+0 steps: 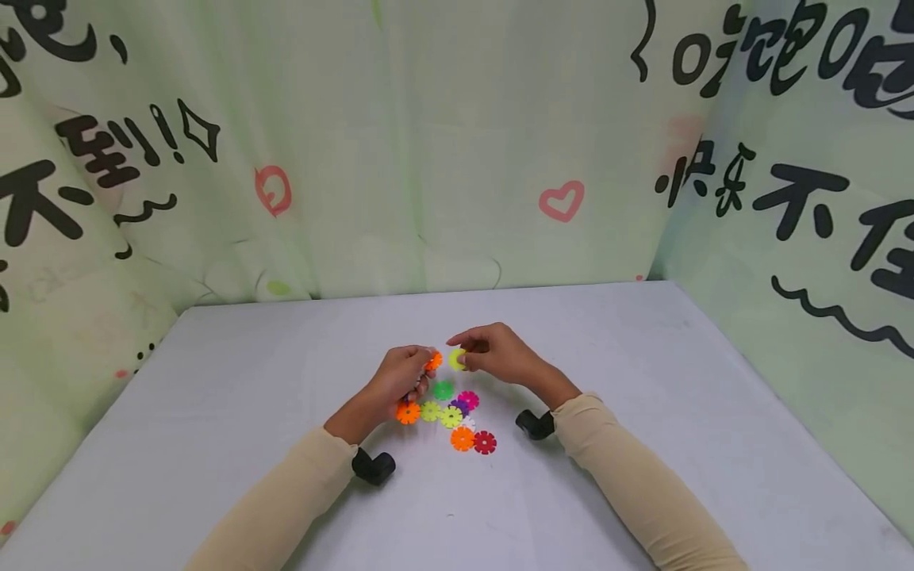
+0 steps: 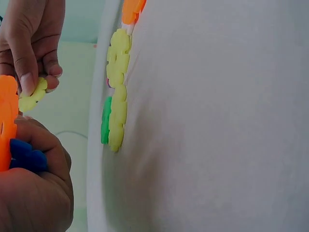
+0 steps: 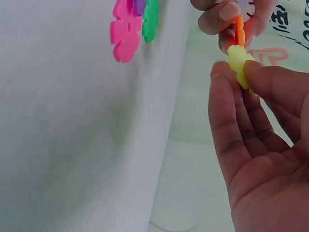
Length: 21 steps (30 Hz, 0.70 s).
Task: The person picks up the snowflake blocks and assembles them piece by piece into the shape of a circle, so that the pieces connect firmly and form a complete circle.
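Observation:
My left hand point(image 1: 400, 374) grips an orange notched plastic disc point(image 1: 434, 361), held up above the table. A blue disc point(image 2: 29, 157) sticks out between its curled fingers, and a pale disc point(image 3: 248, 8) shows behind them in the right wrist view. My right hand point(image 1: 503, 354) pinches a yellow disc point(image 3: 239, 63) between thumb and fingers. That yellow disc's edge meets the orange disc's edge in the right wrist view. Below the hands lie more discs: green point(image 1: 443, 390), pink point(image 1: 468, 400), purple point(image 1: 459, 408) and two yellow-green ones, one left point(image 1: 430, 411), one right point(image 1: 451, 416).
Nearer me on the white-covered table point(image 1: 571, 507) lie an orange disc point(image 1: 462, 438), a red disc point(image 1: 485, 442) and a white disc point(image 1: 468, 423). Another orange disc point(image 1: 408, 412) sits beside my left wrist. A printed curtain point(image 1: 428, 159) stands behind the table's far edge.

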Tool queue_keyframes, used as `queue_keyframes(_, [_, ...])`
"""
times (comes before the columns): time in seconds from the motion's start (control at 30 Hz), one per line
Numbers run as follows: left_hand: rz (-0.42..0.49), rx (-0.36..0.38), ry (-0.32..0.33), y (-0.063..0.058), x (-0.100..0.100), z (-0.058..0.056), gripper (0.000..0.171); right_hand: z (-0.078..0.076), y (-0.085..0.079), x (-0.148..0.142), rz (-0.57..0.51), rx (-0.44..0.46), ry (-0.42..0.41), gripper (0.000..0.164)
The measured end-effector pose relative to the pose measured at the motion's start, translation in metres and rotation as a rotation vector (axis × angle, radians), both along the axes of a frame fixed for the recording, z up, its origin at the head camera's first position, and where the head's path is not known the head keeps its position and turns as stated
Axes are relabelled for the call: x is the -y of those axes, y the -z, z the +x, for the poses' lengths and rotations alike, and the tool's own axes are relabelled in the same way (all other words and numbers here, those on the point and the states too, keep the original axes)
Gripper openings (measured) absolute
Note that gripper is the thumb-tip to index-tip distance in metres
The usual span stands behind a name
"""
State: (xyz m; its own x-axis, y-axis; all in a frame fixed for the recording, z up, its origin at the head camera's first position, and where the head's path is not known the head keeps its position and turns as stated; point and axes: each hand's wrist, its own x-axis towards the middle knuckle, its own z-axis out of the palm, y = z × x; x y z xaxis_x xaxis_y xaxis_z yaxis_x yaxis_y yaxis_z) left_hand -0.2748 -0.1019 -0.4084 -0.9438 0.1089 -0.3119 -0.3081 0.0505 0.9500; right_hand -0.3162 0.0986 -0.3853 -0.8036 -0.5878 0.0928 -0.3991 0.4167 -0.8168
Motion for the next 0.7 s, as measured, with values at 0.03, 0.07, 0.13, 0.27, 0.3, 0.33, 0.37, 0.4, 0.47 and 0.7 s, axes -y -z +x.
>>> queue_keyframes(0.03, [-0.002,0.005,0.002,0.0,-0.0005,0.0,0.031,0.0001,0.0002,0.0007,-0.008,-0.004,0.005,0.025])
queue_keyframes(0.07, [0.002,0.01,0.004,0.0,-0.0008,0.0002,0.031,0.0003,0.0004,0.0014,-0.013,-0.009,0.011,0.022])
queue_keyframes(0.13, [0.011,0.016,0.006,-0.0004,-0.0014,0.0009,0.032,0.0006,0.0007,0.003,-0.021,-0.02,0.024,0.016])
queue_keyframes(0.27, [0.028,0.02,0.011,-0.0002,-0.0018,0.0017,0.033,0.0018,0.0003,0.0054,-0.037,-0.04,0.051,0.012])
queue_keyframes(0.3, [0.031,0.022,0.011,-0.0001,-0.0018,0.0014,0.033,0.0019,0.0002,0.0056,-0.039,-0.045,0.059,0.011])
queue_keyframes(0.33, [0.036,0.026,0.011,0.0001,-0.0017,0.0012,0.033,0.0019,0.0001,0.0059,-0.042,-0.051,0.065,0.01])
queue_keyframes(0.37, [0.04,0.031,0.01,0.0001,-0.0014,0.0008,0.034,0.0019,-0.0001,0.0061,-0.047,-0.052,0.069,0.01])
queue_keyframes(0.4, [0.046,0.035,0.007,0.0002,-0.0012,0.0005,0.034,0.0019,-0.0002,0.0063,-0.052,-0.054,0.071,0.01])
queue_keyframes(0.47, [0.061,0.042,0.005,-0.0003,-0.0005,0.0001,0.034,0.0012,0.0004,0.0067,-0.062,-0.057,0.072,0.01])
queue_keyframes(0.7, [0.123,0.045,0.001,-0.0032,0.0014,0.0012,0.037,0.0026,0.0016,0.0069,-0.096,-0.056,0.081,0.008])
